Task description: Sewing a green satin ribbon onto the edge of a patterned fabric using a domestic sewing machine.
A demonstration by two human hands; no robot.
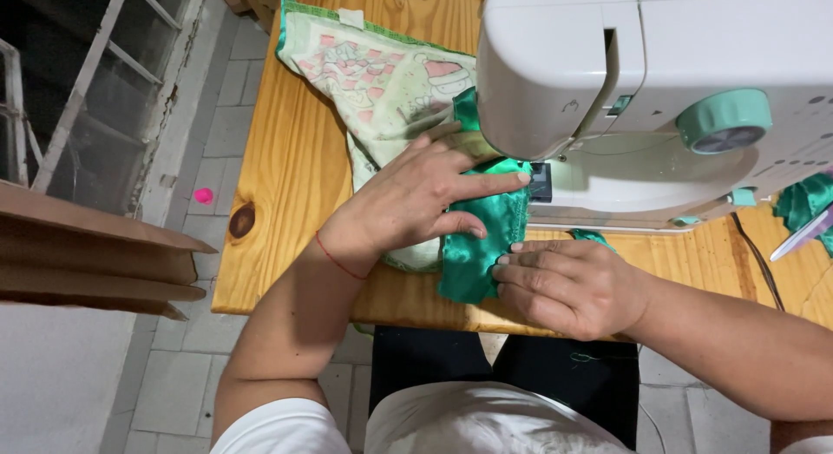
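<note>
A white sewing machine [607, 63] with mint-green knobs stands on a wooden table [278, 176]. A shiny green fabric strip [477, 246] lies under its head, running toward me. My left hand [416, 198] lies flat on the cloth, fingers stretched toward the needle area. My right hand [564, 285] presses the strip's near right edge with its fingertips. A pale printed cloth [373, 81] with red and green figures spreads behind my left hand. The needle itself is hidden by the machine head.
More green fabric [807, 202] lies at the right of the machine beside a pale pointed tool [803, 234]. A dark cable [759, 259] runs along the table. Tiled floor, a cardboard box [95, 254] and a small pink object [203, 195] lie to the left.
</note>
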